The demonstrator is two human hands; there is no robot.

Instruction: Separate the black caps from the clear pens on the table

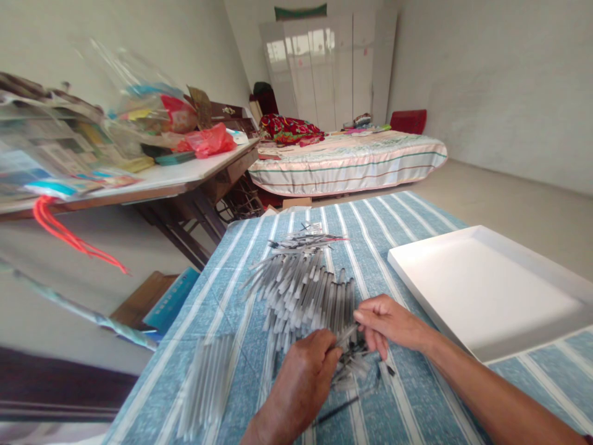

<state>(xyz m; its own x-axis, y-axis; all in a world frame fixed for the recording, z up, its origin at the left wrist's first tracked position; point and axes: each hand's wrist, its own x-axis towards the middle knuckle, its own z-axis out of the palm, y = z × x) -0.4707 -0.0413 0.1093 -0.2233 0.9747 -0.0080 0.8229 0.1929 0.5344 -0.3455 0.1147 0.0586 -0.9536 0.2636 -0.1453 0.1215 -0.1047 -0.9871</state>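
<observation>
Near the front of the striped cloth, my left hand [308,371] and my right hand [388,324] meet over one slim translucent pen [346,335]. Both have their fingers closed on it, one at each end; the fingers hide the ends. Beyond them spreads a large heap of similar clear and grey pens [301,290]. Small black and clear pen parts [354,368] lie scattered beneath my hands. To the left, several clear pen tubes [207,386] lie side by side in a neat row. Thin pieces with black tips [306,242] are piled at the far end.
A shallow white tray [495,296] rests on the right of the blue-and-white striped cloth [370,232]. Left of it stands a side table [171,179] loaded with plastic bags, with a red cord [76,241] hanging down. A bed [347,164] and wardrobe [324,74] stand behind.
</observation>
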